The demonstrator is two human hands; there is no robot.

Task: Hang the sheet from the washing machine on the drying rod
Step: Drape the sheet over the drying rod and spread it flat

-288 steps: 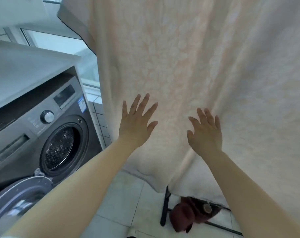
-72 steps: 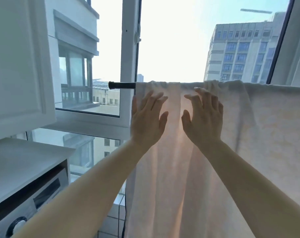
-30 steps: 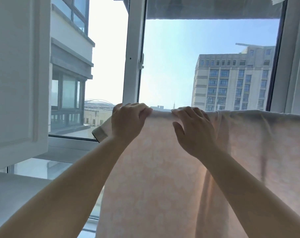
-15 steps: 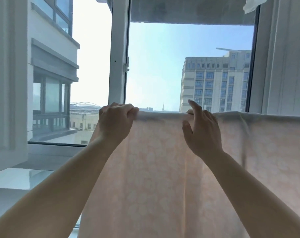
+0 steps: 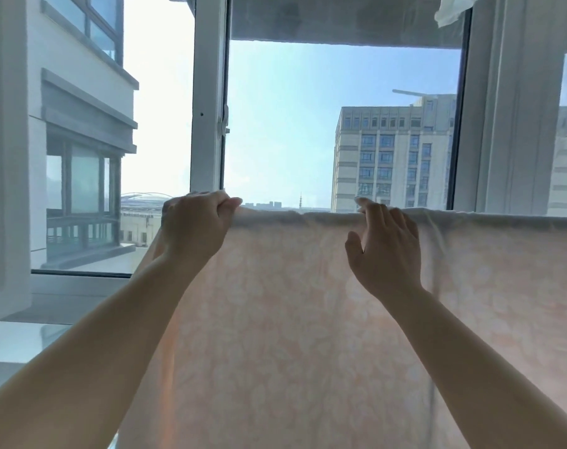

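writing: none legible | sheet (image 5: 308, 319): pale peach, faint floral print, translucent, draped across near window | left hand (image 5: 194, 228): fist gripping top fold, left end | right hand (image 5: 384, 247): fingers relaxed, touching top fold, holding nothing

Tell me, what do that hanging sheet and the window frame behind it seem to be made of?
The sheet looks like thin woven cloth, perhaps cotton: matte, pale peach with a faint pattern, daylight glowing through it, soft folds along its top. The window frame looks like white-coated metal or plastic: smooth, straight, slightly glossy. I cannot tell which.
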